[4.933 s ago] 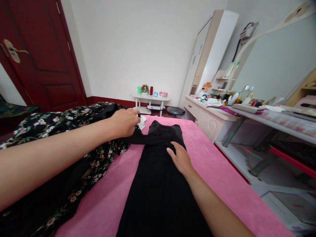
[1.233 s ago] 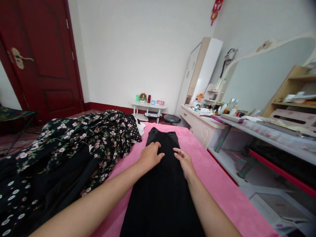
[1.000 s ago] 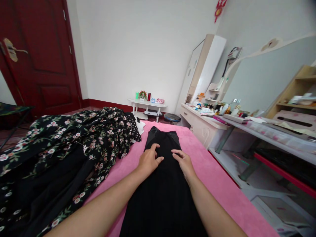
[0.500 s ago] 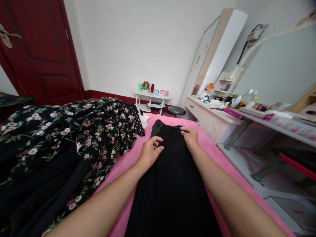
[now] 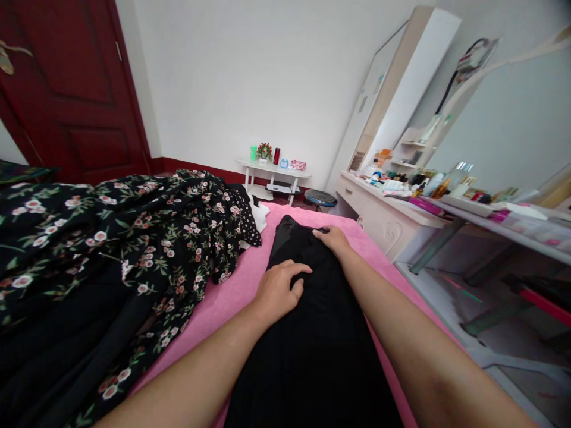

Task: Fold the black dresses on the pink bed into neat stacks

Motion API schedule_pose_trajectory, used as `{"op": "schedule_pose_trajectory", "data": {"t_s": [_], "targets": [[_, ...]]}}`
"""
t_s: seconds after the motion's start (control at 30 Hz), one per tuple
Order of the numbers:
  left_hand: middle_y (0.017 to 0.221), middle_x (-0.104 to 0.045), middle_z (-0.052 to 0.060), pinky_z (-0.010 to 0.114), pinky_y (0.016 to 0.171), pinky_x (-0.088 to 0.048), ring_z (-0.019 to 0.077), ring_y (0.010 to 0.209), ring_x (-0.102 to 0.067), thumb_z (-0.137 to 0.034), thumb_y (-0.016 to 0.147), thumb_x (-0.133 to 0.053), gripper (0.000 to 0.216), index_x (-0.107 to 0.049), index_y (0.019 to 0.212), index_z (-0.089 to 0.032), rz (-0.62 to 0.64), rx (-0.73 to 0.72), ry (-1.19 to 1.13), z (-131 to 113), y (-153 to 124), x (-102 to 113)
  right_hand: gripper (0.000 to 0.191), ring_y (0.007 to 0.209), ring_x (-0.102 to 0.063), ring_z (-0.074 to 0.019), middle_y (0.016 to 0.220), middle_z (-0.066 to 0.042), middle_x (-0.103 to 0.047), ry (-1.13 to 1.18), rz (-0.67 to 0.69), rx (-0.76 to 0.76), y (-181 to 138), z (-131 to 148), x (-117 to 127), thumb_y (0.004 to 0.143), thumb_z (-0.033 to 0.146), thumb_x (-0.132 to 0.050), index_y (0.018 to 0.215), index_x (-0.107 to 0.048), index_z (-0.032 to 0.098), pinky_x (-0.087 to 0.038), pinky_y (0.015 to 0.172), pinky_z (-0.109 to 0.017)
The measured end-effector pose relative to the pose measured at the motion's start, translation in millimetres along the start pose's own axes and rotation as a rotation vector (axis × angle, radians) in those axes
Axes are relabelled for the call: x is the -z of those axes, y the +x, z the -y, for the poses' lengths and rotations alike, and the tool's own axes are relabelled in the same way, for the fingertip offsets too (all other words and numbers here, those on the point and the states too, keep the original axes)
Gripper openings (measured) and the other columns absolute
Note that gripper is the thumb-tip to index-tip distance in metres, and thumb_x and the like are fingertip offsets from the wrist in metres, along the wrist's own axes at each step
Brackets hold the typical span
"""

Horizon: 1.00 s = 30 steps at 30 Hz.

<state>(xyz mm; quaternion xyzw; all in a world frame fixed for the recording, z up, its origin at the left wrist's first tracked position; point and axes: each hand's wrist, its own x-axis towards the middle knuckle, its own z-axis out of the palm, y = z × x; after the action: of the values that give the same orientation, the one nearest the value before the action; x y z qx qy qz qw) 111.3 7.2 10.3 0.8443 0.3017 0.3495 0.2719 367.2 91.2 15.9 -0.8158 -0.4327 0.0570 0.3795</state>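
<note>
A long black garment [image 5: 312, 345] lies lengthwise on the pink bed cover [image 5: 232, 285]. My left hand [image 5: 279, 288] rests on the garment's middle, its fingers bent and the thumb out, bunching a bit of the cloth. My right hand [image 5: 332, 238] lies farther away on the garment's far end, with its fingers stretched flat toward the left along the top edge. Both forearms reach in from the bottom of the view.
A heap of black floral clothes [image 5: 134, 238] covers the bed's left side. A white dressing table [image 5: 383, 208] crowded with bottles and a mirror stand at the right. Beyond the bed are a small white side table [image 5: 272, 175], a round stool [image 5: 319, 199] and a dark red door [image 5: 75, 89].
My left hand slid nearer along the black garment and curled on the cloth. My right hand went from beside it to the garment's far end, then shifted slightly left.
</note>
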Motion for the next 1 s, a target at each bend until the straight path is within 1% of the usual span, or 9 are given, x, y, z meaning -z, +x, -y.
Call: {"op": "schedule_pose_trajectory", "data": {"t_s": [0.1,0.2,0.3,0.4,0.57,0.67,0.8,0.9,1.0], "targets": [[0.091,-0.065,0.0,0.025,0.07,-0.043,0.0153,0.074,-0.058,-0.018,0.079,-0.053,0.031,-0.067,0.106,-0.027,-0.005,-0.033,-0.043,1.1,-0.6,-1.3,0.027,0.088,-0.064,-0.0275,0.079,-0.008,-0.072,-0.042,-0.012,-0.005,9.7,7.5,-6.6,0.046,0.033,-0.081,0.067,-0.07,0.021,-0.045,0.079,-0.035],[0.077,-0.065,0.0,0.025,0.065,-0.042,0.0138,0.062,-0.055,-0.022,0.084,-0.049,0.031,-0.065,0.111,-0.024,-0.029,0.027,-0.063,5.0,0.1,-4.2,0.013,0.087,-0.064,-0.0276,0.073,-0.01,-0.071,-0.065,-0.063,-0.013,19.0,9.8,-10.5,0.061,0.031,-0.072,0.06,-0.067,0.019,-0.045,0.077,-0.034],[0.066,-0.062,0.0,0.026,0.058,-0.04,0.0148,0.056,-0.053,-0.026,0.083,-0.051,0.036,-0.063,0.116,-0.023,-0.052,0.154,0.044,7.0,1.7,-6.3,0.015,0.086,-0.065,-0.0273,0.076,-0.011,-0.071,-0.06,-0.097,-0.007,23.5,3.6,-15.7,0.072,0.028,-0.059,0.068,-0.069,0.017,-0.046,0.077,-0.034],[0.066,-0.062,0.001,0.027,0.059,-0.04,0.0176,0.061,-0.056,-0.03,0.081,-0.054,0.037,-0.064,0.116,-0.025,-0.036,0.241,0.173,5.8,2.7,-6.1,0.014,0.089,-0.065,-0.0239,0.083,-0.007,-0.072,-0.038,-0.031,0.054,19.8,-6.9,-23.7,0.071,0.02,-0.059,0.078,-0.07,0.019,-0.046,0.083,-0.034],[0.074,-0.064,0.002,0.028,0.065,-0.043,0.0199,0.072,-0.061,-0.034,0.083,-0.054,0.031,-0.063,0.112,-0.029,-0.017,0.264,0.278,3.2,-0.5,-2.2,0.036,0.112,-0.057,-0.0211,0.117,-0.008,-0.064,0.027,0.106,0.222,-1.2,-16.3,-23.8,0.073,0.018,-0.059,0.108,-0.065,0.018,-0.038,0.1,-0.035],[0.096,-0.063,0.004,0.029,0.072,-0.046,0.0207,0.085,-0.06,-0.032,0.082,-0.057,0.031,-0.062,0.112,-0.028,-0.054,0.178,0.292,4.7,-3.7,0.7,0.046,0.127,-0.044,-0.0188,0.134,-0.007,-0.053,0.066,0.149,0.299,-26.9,-19.6,-10.6,0.076,0.02,-0.057,0.123,-0.057,0.018,-0.029,0.109,-0.035],[0.125,-0.051,0.006,0.036,0.094,-0.041,0.0244,0.114,-0.047,-0.024,0.077,-0.064,0.036,-0.062,0.113,-0.025,-0.136,-0.071,0.273,7.7,-6.7,3.8,0.049,0.135,-0.032,-0.0179,0.141,-0.005,-0.045,0.107,0.191,0.348,-77.7,-25.4,17.3,0.077,0.021,-0.054,0.126,-0.055,0.019,-0.022,0.113,-0.036],[0.125,-0.052,0.005,0.039,0.099,-0.036,0.0243,0.119,-0.043,-0.022,0.08,-0.063,0.024,-0.066,0.104,-0.025,-0.092,-0.239,0.231,8.1,-8.3,4.9,0.049,0.134,-0.033,-0.0201,0.139,-0.004,-0.047,0.206,0.159,0.355,-125.8,-25.8,45.7,0.071,0.019,-0.056,0.12,-0.059,0.021,-0.02,0.114,-0.039],[0.113,-0.06,0.004,0.036,0.096,-0.038,0.0211,0.108,-0.051,-0.026,0.086,-0.055,0.017,-0.069,0.096,-0.023,-0.007,-0.309,0.166,6.5,-10.5,5.5,0.052,0.129,-0.041,-0.022,0.132,0.0,-0.054,0.334,0.168,0.392,-184.1,-18.0,81.9,0.061,0.011,-0.054,0.11,-0.065,0.026,-0.021,0.113,-0.042]]}}
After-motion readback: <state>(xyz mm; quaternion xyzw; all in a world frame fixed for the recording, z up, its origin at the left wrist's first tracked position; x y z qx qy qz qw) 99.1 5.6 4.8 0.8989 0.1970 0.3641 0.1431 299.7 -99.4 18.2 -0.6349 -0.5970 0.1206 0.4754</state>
